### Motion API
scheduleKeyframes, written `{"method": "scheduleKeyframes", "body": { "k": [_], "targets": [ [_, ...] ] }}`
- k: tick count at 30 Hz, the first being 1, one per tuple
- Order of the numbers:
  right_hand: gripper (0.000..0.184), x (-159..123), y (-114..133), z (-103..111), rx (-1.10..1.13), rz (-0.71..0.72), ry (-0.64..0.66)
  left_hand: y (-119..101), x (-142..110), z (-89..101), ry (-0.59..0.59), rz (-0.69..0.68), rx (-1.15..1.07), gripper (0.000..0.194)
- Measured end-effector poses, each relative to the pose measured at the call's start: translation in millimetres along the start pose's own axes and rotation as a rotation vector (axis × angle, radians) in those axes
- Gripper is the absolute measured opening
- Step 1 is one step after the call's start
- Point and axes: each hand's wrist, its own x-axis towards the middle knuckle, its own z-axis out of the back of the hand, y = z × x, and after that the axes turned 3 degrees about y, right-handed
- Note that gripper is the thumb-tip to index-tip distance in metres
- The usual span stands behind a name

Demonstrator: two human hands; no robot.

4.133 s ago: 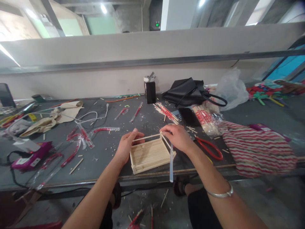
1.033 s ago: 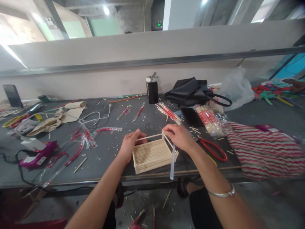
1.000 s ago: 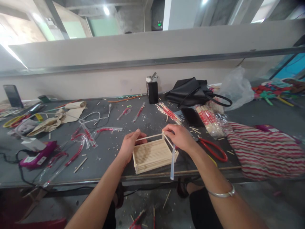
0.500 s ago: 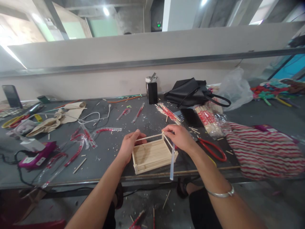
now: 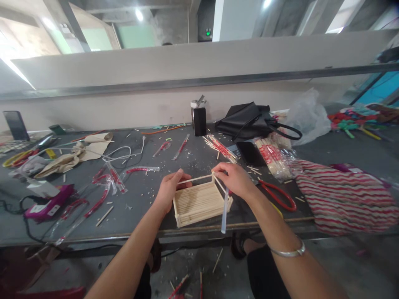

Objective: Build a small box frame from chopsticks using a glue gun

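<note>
- Left hand point(image 5: 170, 189) has its fingers pinched on the left end of a thin stick point(image 5: 195, 179).
- The wooden tray point(image 5: 201, 202) sits at the surface's point(image 5: 140, 207) near edge.
- Right hand point(image 5: 237, 179) grips the stick's right end and a clear glue stick point(image 5: 223, 211); its fingertips are hidden.
</note>
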Motion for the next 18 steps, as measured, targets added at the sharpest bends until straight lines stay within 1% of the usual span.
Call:
{"method": "scheduleKeyframes", "body": {
  "k": [18],
  "targets": [
    [0.012, -0.3, 1.2, 0.2, 0.002, -0.005, -0.002, -0.5, -0.5, -0.6, 0.002, -0.013, -0.004, 0.044]
  ]
}}
